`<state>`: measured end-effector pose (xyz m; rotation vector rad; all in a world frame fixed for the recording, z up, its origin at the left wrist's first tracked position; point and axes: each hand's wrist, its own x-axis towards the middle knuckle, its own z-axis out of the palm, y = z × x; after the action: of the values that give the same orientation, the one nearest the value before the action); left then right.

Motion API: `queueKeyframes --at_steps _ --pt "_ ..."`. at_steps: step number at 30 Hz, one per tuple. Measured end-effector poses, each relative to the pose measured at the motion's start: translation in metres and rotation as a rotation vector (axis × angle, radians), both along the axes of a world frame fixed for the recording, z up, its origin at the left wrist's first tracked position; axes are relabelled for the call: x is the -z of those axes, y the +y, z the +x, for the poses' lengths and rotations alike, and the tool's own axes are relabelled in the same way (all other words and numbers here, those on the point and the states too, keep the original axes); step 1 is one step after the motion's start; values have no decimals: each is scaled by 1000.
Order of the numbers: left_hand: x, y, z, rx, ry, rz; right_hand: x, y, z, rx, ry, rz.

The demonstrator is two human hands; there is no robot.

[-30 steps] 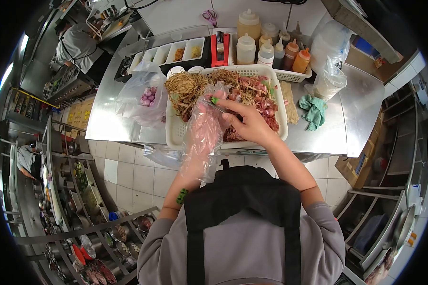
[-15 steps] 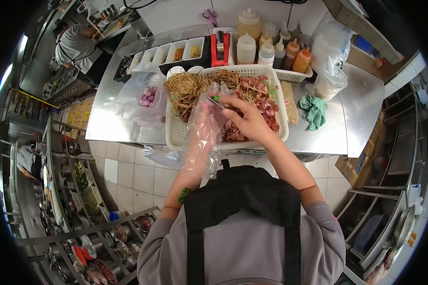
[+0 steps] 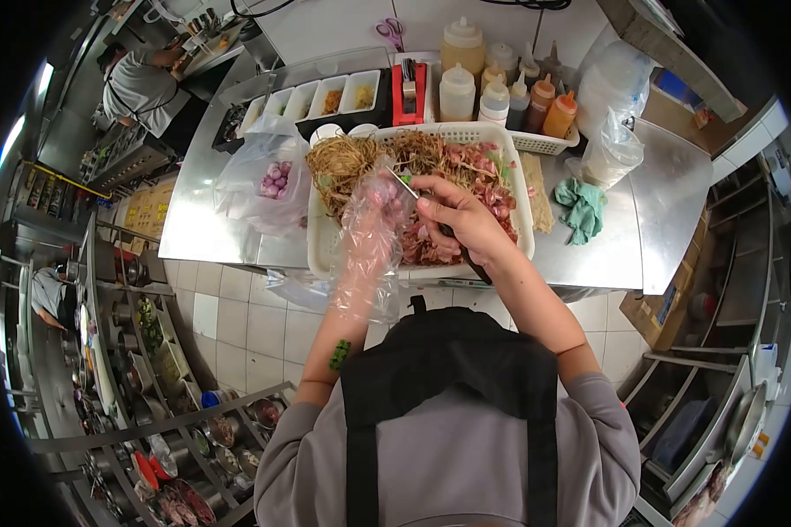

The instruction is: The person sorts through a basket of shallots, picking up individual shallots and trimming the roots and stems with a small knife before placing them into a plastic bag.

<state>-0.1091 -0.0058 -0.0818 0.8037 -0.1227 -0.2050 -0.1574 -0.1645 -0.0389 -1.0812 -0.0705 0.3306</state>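
Observation:
My left hand [image 3: 380, 200], inside a clear plastic glove, is closed over the basket. A purplish bulb, seemingly a shallot, shows blurrily at its fingers through the plastic. My right hand [image 3: 459, 218] is bare and wrapped round a small knife [image 3: 402, 183], whose blade reaches the left fingertips; its dark handle end sticks out below the palm. Beneath both hands stands a white plastic basket [image 3: 525, 215]. Bundles of shallots with dry, straw-like stalks [image 3: 338, 171] fill its left and back, while loose reddish shallot skins [image 3: 498, 189] lie on the right.
Left of the basket, a plastic bag [image 3: 237, 189] holds peeled shallots [image 3: 275, 180]. Behind are seasoning trays [image 3: 330, 97], a red tape dispenser [image 3: 408, 92] and several squeeze bottles [image 3: 457, 92]. A green cloth [image 3: 580, 209] lies right. Another person [image 3: 145, 88] works at far left.
My right hand has turned and shifted slightly down and right, bringing the knife's blade and dark handle into clearer view. The left hand stays near the same spot.

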Motion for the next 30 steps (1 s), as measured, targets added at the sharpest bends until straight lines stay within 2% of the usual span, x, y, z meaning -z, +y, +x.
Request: queueKeyframes --at_steps 2,3,5,6,11,14,21,24,26,30 --pt "19 8 9 144 -18 -78 2 1 0 13 22 36" --pt "18 6 8 144 -19 -78 2 1 0 13 21 35" --pt "16 -1 7 150 55 -297 2 1 1 41 36 28" --pt "11 -4 6 150 53 -298 4 1 2 41 33 26" --pt "-19 -16 -8 -26 71 -85 9 2 4 180 -25 -136" --pt "-7 -11 -6 -22 28 -8 10 -4 4 86 -44 -177" --pt "-10 -10 -8 -55 43 137 8 -1 3 132 -23 -134" --pt "-11 -10 -14 -127 -30 289 17 -1 8 208 -82 -262" --pt "3 -8 -10 -131 -215 207 26 0 9 461 -600 -673" --pt "-1 -2 -14 -50 -140 71 20 -8 8 479 -479 -777"
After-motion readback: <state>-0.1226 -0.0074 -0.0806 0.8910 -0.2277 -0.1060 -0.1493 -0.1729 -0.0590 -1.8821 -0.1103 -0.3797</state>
